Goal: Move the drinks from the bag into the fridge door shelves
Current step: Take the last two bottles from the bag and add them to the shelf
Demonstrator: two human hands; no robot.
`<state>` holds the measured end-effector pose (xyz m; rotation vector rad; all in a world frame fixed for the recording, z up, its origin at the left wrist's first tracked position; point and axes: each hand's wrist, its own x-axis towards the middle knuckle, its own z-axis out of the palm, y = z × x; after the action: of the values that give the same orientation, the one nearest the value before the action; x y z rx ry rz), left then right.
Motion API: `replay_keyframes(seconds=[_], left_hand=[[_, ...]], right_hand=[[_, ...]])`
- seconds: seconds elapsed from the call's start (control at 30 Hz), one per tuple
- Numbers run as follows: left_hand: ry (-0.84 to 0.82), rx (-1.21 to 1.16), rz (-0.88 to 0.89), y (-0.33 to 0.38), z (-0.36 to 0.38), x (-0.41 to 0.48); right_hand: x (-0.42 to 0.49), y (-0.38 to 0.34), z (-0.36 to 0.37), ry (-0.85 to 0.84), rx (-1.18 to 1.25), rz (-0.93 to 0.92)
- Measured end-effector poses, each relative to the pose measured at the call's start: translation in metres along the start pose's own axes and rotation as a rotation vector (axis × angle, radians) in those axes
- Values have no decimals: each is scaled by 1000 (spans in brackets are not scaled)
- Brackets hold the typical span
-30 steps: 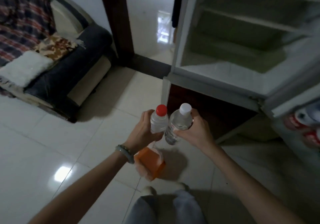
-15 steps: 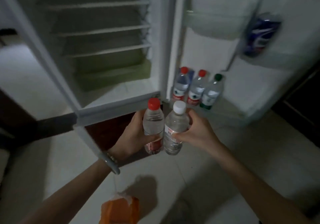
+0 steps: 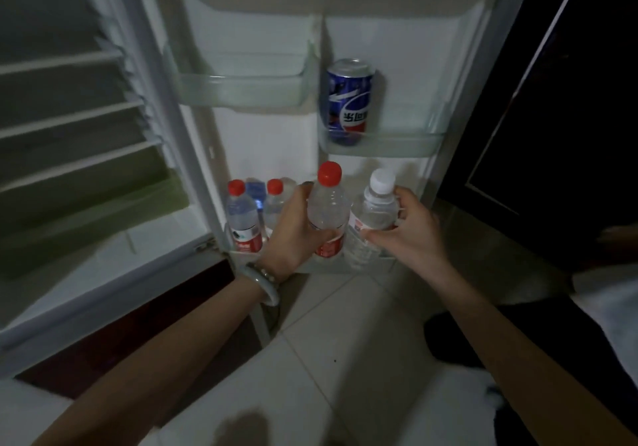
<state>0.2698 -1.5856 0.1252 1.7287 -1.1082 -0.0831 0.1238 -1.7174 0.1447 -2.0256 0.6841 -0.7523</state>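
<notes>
The left hand [image 3: 293,235] wraps around a red-capped bottle [image 3: 326,214], fingers curled behind its body and thumb across the label, holding it upright in front of the bottom door shelf [image 3: 366,266]. The right hand [image 3: 411,231] grips a white-capped bottle [image 3: 374,210] just beside it, fingers closed around its upper body from the right, thumb under it; this bottle tilts slightly and its lower part touches the red-capped one. Both bottles hang just above the shelf's right half. In the shelf's left half stand two more red-capped bottles [image 3: 241,217], with something blue between them that is too blurred to identify. A blue can [image 3: 349,100] stands in the middle shelf [image 3: 407,143] on the right of the open fridge door [image 3: 262,141]. A pale bangle [image 3: 267,281] circles the left wrist.
</notes>
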Motion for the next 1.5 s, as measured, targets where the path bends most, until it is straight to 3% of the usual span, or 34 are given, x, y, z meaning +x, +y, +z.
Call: replay_keyframes(seconds=[0.3, 0.57, 0.87, 1.5], left_hand=[[71, 18, -148, -31, 48, 40], [59, 220, -185, -51, 81, 45], [41, 271, -274, -50, 112, 52], [-68, 386, -366, -47, 110, 27]], right_hand=[[55, 56, 17, 16, 4, 84], [73, 95, 31, -10, 12, 135], [79, 116, 31, -2, 69, 181], [74, 131, 36, -50, -26, 68]])
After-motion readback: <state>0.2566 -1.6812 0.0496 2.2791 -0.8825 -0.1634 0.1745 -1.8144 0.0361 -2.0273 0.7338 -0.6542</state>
